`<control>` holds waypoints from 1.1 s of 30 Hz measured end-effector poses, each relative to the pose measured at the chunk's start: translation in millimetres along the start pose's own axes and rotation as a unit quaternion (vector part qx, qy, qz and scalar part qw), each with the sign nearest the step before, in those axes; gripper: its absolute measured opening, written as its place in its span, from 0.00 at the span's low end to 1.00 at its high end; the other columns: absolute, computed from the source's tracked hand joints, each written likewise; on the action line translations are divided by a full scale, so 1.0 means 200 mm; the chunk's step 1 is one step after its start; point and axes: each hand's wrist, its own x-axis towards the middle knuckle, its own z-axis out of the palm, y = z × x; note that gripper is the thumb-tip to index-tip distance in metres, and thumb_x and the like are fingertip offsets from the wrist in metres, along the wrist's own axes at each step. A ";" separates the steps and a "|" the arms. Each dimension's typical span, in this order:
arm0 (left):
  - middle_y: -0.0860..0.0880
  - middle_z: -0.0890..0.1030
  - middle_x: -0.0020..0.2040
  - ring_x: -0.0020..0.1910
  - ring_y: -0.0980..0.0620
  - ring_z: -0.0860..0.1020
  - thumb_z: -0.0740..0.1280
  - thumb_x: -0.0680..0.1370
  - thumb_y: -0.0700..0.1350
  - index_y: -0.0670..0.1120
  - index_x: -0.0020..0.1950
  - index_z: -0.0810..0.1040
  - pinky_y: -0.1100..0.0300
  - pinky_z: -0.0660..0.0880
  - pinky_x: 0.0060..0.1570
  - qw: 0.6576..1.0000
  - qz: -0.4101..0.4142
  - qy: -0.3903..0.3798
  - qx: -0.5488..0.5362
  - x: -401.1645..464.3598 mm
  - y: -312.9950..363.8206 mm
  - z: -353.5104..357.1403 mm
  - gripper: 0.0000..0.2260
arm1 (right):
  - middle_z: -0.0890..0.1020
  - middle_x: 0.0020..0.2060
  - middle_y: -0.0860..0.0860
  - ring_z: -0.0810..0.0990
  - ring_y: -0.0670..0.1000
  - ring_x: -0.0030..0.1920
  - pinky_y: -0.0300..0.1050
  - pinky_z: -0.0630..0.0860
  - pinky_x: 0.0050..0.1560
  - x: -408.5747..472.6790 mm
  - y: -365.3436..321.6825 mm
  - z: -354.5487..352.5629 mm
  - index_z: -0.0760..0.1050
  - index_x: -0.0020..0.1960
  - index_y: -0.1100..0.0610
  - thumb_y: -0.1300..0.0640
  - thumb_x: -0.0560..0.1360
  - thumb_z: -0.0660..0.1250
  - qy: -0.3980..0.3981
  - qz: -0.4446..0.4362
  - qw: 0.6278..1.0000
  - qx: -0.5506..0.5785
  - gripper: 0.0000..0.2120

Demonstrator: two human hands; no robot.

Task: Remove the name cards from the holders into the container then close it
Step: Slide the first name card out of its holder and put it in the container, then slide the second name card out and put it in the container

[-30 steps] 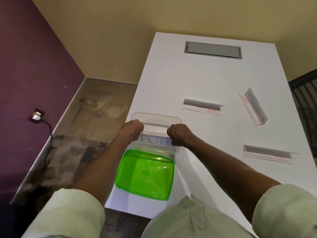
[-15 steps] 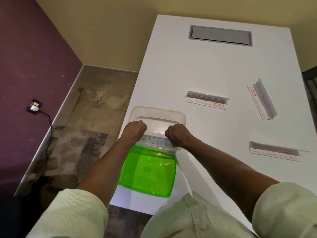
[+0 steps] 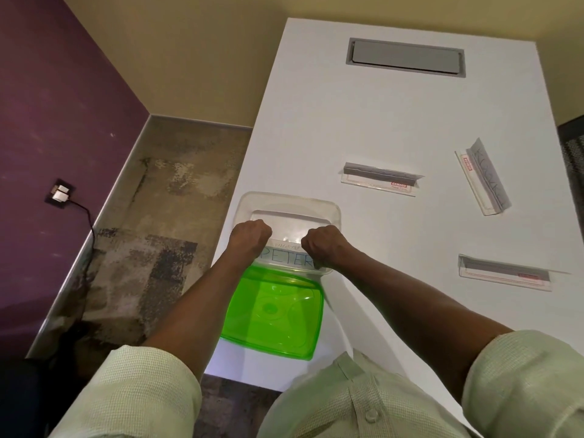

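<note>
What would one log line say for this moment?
left hand, right hand: hold PETER card | over clear container | green lid: off

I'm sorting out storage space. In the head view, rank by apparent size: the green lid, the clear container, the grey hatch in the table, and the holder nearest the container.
1-2. green lid and clear container: similar, and the lid sits nearer the camera, so unranked.
3. grey hatch, though farthest away.
4. holder.

My left hand (image 3: pixel 249 237) and right hand (image 3: pixel 322 248) are bare below pale green, finely checked sleeves (image 3: pixel 132 393), rolled near the elbow; the buttoned shirt front (image 3: pixel 357 403) possibly bears a collar.
</note>
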 end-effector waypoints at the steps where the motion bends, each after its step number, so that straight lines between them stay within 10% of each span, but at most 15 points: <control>1: 0.41 0.79 0.54 0.53 0.40 0.81 0.61 0.76 0.29 0.40 0.55 0.78 0.51 0.77 0.49 1.000 -0.002 -0.002 0.006 0.00 0.00 -0.01 0.13 | 0.82 0.51 0.55 0.83 0.57 0.51 0.44 0.71 0.42 0.00 0.00 0.00 0.78 0.54 0.57 0.55 0.71 0.72 0.000 0.001 1.000 0.006 0.13; 10: 0.41 0.79 0.55 0.53 0.40 0.81 0.64 0.78 0.36 0.41 0.57 0.78 0.50 0.77 0.50 0.999 -0.044 0.000 -0.029 -0.02 -0.04 -0.15 0.09 | 0.82 0.51 0.59 0.81 0.61 0.52 0.49 0.76 0.47 -0.04 0.03 -0.08 0.79 0.53 0.61 0.44 0.78 0.62 0.123 0.021 0.989 0.076 0.19; 19: 0.42 0.80 0.51 0.49 0.39 0.80 0.63 0.80 0.46 0.42 0.55 0.76 0.50 0.77 0.45 0.966 -0.120 0.176 -0.143 -0.08 0.02 -0.34 0.09 | 0.81 0.42 0.57 0.78 0.59 0.46 0.47 0.67 0.36 -0.18 0.11 -0.19 0.76 0.45 0.60 0.49 0.79 0.59 0.263 0.065 0.959 0.083 0.15; 33: 0.38 0.62 0.77 0.77 0.40 0.61 0.63 0.81 0.44 0.37 0.76 0.60 0.48 0.68 0.69 0.934 -0.117 0.273 -0.197 -0.08 0.31 -0.55 0.25 | 0.78 0.49 0.56 0.75 0.58 0.50 0.51 0.72 0.45 -0.55 0.36 -0.20 0.72 0.56 0.60 0.52 0.77 0.58 0.334 0.150 0.927 0.088 0.14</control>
